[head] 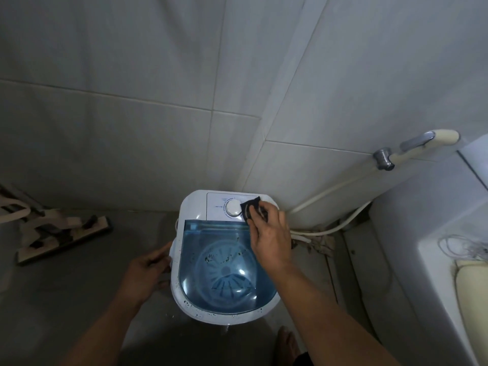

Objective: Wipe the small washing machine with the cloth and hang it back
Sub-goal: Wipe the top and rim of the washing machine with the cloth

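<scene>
My right hand [269, 233] reached out over the washing machine [224, 254], arm stretched forward from the lower right, palm down. Its fingers were curled onto one dark cloth [253, 208] and pressed it flat against the white control panel [219, 207] at the back of the machine, just right of the single round dial [233, 207] and touching its edge. My left hand [148, 265] sat against the machine's left side, fingers loosely spread along the white rim and wall, not closed around anything; I could not tell how firmly it pushed.

There was one machine, standing on the grey floor [66, 299] in the corner of the tiled walls [132, 75]. It had one blue see-through lid [224, 260], shut, with dark specks on it and on the front rim. One tap [412, 149] stuck out of the right wall, with pale hoses [330, 191] running down behind the machine. One flat mop head [63, 239] lay on the floor at the left, well apart. One bare foot [286, 342] showed below the machine.
</scene>
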`<state>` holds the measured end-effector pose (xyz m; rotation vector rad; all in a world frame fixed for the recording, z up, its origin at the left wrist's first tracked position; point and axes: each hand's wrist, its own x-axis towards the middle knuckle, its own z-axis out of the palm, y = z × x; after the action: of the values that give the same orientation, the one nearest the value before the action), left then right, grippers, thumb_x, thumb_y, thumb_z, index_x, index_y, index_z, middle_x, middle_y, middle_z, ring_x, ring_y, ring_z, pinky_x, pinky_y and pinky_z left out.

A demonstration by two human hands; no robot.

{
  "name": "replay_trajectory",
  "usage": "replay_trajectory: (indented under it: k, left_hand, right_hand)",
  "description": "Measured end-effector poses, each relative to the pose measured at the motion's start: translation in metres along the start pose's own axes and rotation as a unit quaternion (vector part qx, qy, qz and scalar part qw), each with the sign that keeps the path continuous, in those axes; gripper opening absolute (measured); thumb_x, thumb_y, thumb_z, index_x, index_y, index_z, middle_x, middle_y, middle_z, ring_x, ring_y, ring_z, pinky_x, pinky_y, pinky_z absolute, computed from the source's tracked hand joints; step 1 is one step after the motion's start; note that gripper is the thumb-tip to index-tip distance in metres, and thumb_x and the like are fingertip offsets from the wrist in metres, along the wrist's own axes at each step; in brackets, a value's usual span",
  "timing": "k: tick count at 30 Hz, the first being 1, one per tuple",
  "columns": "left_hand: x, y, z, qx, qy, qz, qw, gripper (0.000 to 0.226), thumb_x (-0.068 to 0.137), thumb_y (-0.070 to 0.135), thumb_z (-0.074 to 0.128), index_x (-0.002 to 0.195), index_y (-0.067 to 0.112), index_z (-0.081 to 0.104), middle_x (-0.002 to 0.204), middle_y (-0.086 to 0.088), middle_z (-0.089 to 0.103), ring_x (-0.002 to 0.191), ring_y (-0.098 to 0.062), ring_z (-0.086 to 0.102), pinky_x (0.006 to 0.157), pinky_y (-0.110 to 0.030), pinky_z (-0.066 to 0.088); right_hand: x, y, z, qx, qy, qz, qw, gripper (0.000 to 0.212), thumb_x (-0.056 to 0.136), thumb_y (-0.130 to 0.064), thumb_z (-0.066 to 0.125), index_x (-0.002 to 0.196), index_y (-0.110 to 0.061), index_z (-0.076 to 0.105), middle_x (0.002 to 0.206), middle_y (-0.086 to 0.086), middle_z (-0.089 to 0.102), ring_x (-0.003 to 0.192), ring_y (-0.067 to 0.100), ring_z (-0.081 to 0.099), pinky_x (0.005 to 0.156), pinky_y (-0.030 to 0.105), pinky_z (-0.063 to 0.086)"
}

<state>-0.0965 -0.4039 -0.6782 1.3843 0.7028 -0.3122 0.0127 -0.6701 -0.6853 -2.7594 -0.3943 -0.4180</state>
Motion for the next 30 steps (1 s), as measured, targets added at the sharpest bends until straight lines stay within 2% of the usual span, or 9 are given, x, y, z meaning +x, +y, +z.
replay_trajectory:
  k: [4,10,14,17,20,23,26,28,30]
  left_hand:
    - [-0.001,0.001,0.000,-0.002,0.009,-0.001,1.000,0.038,0.099,0.005,0.054,0.132,0.022,0.064,0.097,-0.007,0.077,0.081,-0.019,0.074,0.062,-0.024,0.060]
    - [0.000,0.001,0.000,0.004,0.013,-0.006,1.000,0.038,0.098,0.006,0.057,0.131,0.024,0.064,0.105,-0.010,0.077,0.090,-0.022,0.074,0.071,-0.032,0.060]
    - [-0.004,0.004,0.003,0.005,0.013,-0.005,1.000,0.038,0.098,0.006,0.056,0.127,0.030,0.064,0.086,0.004,0.080,0.078,-0.012,0.076,0.066,-0.028,0.059]
    - [-0.006,0.005,0.003,0.001,0.013,-0.003,1.000,0.038,0.099,0.007,0.056,0.127,0.030,0.064,0.085,0.007,0.080,0.075,-0.007,0.076,0.061,-0.023,0.060]
    - [-0.007,0.005,0.003,0.002,0.007,-0.006,1.000,0.038,0.099,0.006,0.056,0.130,0.026,0.064,0.089,0.008,0.080,0.077,-0.007,0.076,0.060,-0.022,0.060]
    - [-0.007,0.005,0.003,0.002,0.006,-0.010,1.000,0.039,0.098,0.006,0.056,0.132,0.023,0.065,0.090,0.006,0.080,0.079,-0.009,0.076,0.063,-0.025,0.060]
    - [-0.006,0.007,0.002,-0.002,0.006,-0.009,1.000,0.038,0.098,0.006,0.056,0.130,0.024,0.065,0.089,0.005,0.080,0.077,-0.009,0.076,0.063,-0.026,0.060]
    - [-0.007,0.008,0.001,-0.003,0.007,-0.012,1.000,0.037,0.099,0.005,0.056,0.129,0.024,0.065,0.090,0.005,0.080,0.074,-0.009,0.077,0.064,-0.027,0.060]
    - [-0.007,0.009,0.001,0.000,0.007,-0.015,1.000,0.037,0.099,0.006,0.056,0.129,0.024,0.065,0.093,0.002,0.079,0.074,-0.010,0.077,0.064,-0.028,0.059]
  right_hand:
    - [0.009,0.008,-0.004,0.000,-0.020,-0.003,1.000,0.036,0.099,-0.023,0.062,0.136,-0.020,0.066,0.137,0.008,0.058,0.112,0.031,0.055,0.085,0.048,0.056]
    - [0.058,0.007,-0.007,0.030,-0.048,0.134,0.989,0.036,0.102,-0.029,0.058,0.137,-0.024,0.065,0.140,0.010,0.053,0.122,0.033,0.050,0.099,0.047,0.051]
    - [0.076,0.006,-0.010,0.031,-0.078,0.173,0.981,0.037,0.104,-0.033,0.053,0.139,-0.025,0.063,0.141,0.008,0.052,0.125,0.031,0.046,0.103,0.041,0.047]
    - [0.064,0.003,-0.011,0.030,-0.070,0.143,0.987,0.036,0.104,-0.031,0.054,0.138,-0.025,0.064,0.140,0.008,0.052,0.123,0.031,0.047,0.100,0.044,0.050]
    - [0.035,0.001,-0.010,0.030,-0.044,0.076,0.996,0.033,0.102,-0.025,0.060,0.134,-0.021,0.066,0.136,0.012,0.054,0.116,0.034,0.052,0.088,0.048,0.057]
    - [0.004,0.003,-0.011,0.022,-0.056,-0.006,0.998,0.033,0.099,-0.020,0.064,0.132,-0.020,0.067,0.134,0.011,0.056,0.110,0.034,0.056,0.076,0.045,0.060]
    - [-0.004,0.015,-0.018,0.042,-0.072,-0.068,0.994,0.031,0.097,-0.020,0.067,0.128,-0.021,0.070,0.132,0.009,0.058,0.109,0.032,0.059,0.078,0.042,0.060]
    - [0.007,0.025,-0.018,0.041,-0.068,-0.056,0.995,0.030,0.097,-0.019,0.067,0.127,-0.021,0.070,0.132,0.009,0.058,0.109,0.032,0.059,0.081,0.044,0.060]
    - [0.028,0.029,-0.017,0.053,-0.054,0.029,0.997,0.031,0.099,-0.021,0.064,0.129,-0.022,0.070,0.133,0.010,0.057,0.114,0.033,0.057,0.087,0.047,0.059]
